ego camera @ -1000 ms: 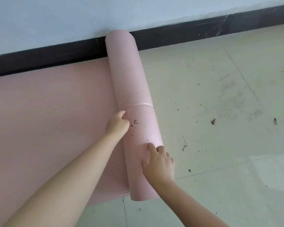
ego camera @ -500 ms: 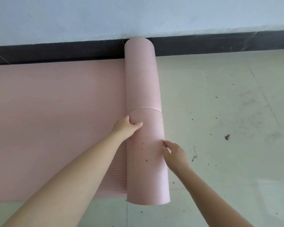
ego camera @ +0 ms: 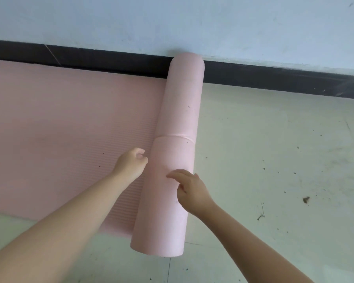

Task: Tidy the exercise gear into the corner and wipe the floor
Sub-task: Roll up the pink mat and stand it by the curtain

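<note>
A pink exercise mat (ego camera: pixel 59 129) lies flat on the floor along the wall, its right part wound into a thick roll (ego camera: pixel 178 111) that runs from the skirting toward me. My left hand (ego camera: pixel 131 164) is loosely curled at the roll's left side, where roll and flat mat meet, and grips nothing. Resting on top of the roll's near half is my right hand (ego camera: pixel 190 186), fingers spread and pointing left.
A black skirting board (ego camera: pixel 274 80) runs under the pale blue wall (ego camera: pixel 192 23). The light tiled floor (ego camera: pixel 274 160) to the right of the roll carries scattered dirt, specks and a dry leaf bit (ego camera: pixel 306 199).
My left hand has come off the roll's edge and now hovers curled beside it. My right hand has shifted from the roll's right side onto its top. The view has swung.
</note>
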The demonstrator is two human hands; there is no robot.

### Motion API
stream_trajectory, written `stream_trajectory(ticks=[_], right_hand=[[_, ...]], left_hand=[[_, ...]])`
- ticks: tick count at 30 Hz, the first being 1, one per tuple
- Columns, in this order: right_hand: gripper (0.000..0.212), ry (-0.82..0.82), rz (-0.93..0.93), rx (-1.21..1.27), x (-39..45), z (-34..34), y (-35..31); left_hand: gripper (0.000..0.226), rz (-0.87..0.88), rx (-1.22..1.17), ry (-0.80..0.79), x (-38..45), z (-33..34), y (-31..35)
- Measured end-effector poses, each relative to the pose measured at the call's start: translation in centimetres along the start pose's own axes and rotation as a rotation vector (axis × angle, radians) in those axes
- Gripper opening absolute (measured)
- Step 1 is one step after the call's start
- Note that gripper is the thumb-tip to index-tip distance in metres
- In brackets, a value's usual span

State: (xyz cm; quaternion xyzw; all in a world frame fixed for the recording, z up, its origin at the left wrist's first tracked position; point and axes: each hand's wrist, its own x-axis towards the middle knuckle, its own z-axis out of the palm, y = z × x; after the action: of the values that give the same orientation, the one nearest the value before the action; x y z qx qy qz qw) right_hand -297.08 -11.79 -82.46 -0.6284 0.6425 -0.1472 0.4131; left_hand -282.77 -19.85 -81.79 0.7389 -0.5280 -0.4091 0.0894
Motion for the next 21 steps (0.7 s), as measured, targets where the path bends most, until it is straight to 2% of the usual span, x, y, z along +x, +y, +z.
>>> stream_trajectory(ticks=[2, 5, 9, 11, 14, 16, 18, 19, 21], right_hand=[[0.063, -0.004, -0.036, 0.080, 0.8, 0.2, -1.0], [0.059, -0.059, -0.067, 0.074, 2.1, 0.7, -2.7], [0.060, -0.138, -0.111, -0.028, 4.1, 2.5, -5.0], [0.059, -0.160, -0.118, -0.034, 4.9, 3.2, -6.0], [0.054, -0.112, -0.084, 0.105, 5.1, 3.2, -6.7], [0.050, 0.066, -0.052, 0.163, 4.6, 2.7, -5.8], [0.047, 0.201, 0.003, 0.079, 3.7, 2.5, -4.2], [0.047, 0.194, 0.047, 0.001, 3.3, 2.6, -3.5], [0.050, 0.042, 0.111, -0.154, 2.6, 3.4, -2.9]], left_hand=[[0.038, -0.033, -0.012, 0.036, -1.2, -1.3, -2.2], [0.038, -0.046, -0.060, 0.013, -2.9, -3.0, -5.6], [0.068, -0.001, 0.114, -0.138, -5.1, -2.8, -8.8], [0.079, -0.021, 0.117, -0.159, -5.1, -1.7, -9.4], [0.077, -0.096, 0.044, -0.070, -4.3, -0.5, -9.4], [0.076, -0.128, 0.056, -0.016, -3.8, -0.5, -9.6], [0.080, -0.146, 0.057, 0.010, -3.3, -1.0, -10.3], [0.083, -0.151, 0.068, 0.016, -3.1, -1.5, -10.8], [0.086, -0.161, 0.105, 0.041, -2.5, -2.7, -11.9]])
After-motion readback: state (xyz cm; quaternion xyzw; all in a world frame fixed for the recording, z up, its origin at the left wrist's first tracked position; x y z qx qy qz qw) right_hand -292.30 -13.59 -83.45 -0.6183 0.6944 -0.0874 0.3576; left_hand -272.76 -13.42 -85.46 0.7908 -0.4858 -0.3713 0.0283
